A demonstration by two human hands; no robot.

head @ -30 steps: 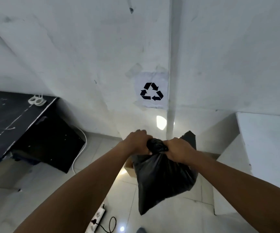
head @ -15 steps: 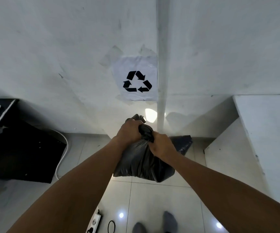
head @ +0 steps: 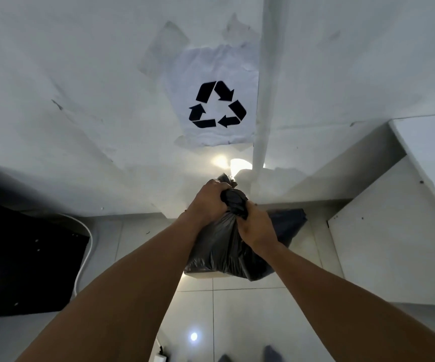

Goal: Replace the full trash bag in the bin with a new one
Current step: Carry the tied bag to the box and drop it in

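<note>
holding the black trash bag (head: 226, 252) up over the floor, the left hand (head: 208, 202) and right hand (head: 256, 228) fingers squeeze its twisted neck; a loose grip could drop and spill it.

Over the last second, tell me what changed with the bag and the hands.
The black trash bag swung from hanging freely to lower down by the wall, under the recycling sign. The left hand and right hand kept gripping its twisted neck; nothing was released.

The full black trash bag (head: 221, 252) hangs above the floor tiles, crinkled and bulging, its neck bunched tight.
</note>
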